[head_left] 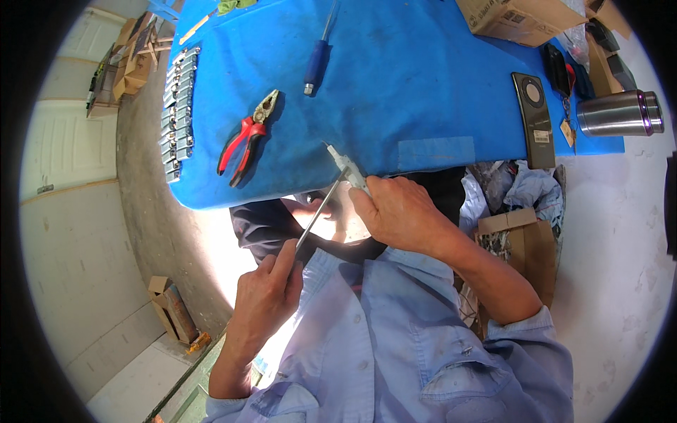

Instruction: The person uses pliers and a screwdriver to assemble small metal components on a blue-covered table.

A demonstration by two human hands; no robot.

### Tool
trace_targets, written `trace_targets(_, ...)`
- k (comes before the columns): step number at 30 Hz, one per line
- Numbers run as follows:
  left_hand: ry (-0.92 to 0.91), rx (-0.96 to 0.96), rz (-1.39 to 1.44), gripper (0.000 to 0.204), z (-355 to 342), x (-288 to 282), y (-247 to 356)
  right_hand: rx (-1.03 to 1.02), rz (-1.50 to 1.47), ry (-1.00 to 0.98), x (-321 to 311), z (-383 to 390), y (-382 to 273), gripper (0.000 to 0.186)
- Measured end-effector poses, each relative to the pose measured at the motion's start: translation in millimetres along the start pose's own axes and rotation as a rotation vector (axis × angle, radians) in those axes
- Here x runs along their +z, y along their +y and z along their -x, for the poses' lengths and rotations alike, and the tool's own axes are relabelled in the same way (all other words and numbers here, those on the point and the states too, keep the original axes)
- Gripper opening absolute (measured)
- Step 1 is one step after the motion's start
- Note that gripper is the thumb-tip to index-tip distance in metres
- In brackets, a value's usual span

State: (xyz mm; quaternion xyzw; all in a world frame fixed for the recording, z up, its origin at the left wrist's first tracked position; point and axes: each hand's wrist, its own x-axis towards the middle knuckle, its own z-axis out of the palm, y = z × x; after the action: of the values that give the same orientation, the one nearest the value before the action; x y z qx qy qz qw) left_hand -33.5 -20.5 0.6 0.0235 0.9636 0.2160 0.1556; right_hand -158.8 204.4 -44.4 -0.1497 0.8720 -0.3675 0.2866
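In the head view, the pliers (259, 118) lie on the blue-covered counter (423, 84), and both hands are on the person's side of them, toward their right. The grip of the left hand (268, 289) is closed, its fingers curled around a metal rod (321, 215); whatever handle the rod may have is hidden in the fist. The grip of the right hand (405, 211) is pinched, thumb and fingers together on a slim white tool (340, 158) with a thin pointed tip. That tool is just off the lower right of the pliers, over the counter's near edge, its long axis slanting out of the right hand toward the pliers' side and away from the person. From the left grip it lies ahead and to the right; the right hand is the nearer. The rod slants the opposite way, so the two form a peak, the rod's end meeting the tool's body in the view; whether they truly touch, I cannot tell. A blue-handled screwdriver (317, 67) lies beyond the pliers to the right
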Motion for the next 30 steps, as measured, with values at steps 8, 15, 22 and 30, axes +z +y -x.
trace_targets(8, 0.075, 0.052, -0.208, 0.040, 5, -1, 7, 0.018, -0.022, 0.028, 6, -1, 4, 0.044)
trace_targets(15, 0.041, 0.074, -0.411, 0.038, 2, -16, 8, 0.076, -0.031, -0.007, -1, 0, -3, 0.046)
trace_targets(22, -0.150, -0.109, 0.382, 0.029, 9, -28, 4, -0.032, -0.181, 0.070, 9, 0, 8, 0.043)
trace_targets(30, -0.276, -0.148, 0.669, 0.032, 8, -11, -15, 0.045, -0.097, 0.061, 6, 1, 1, 0.043)
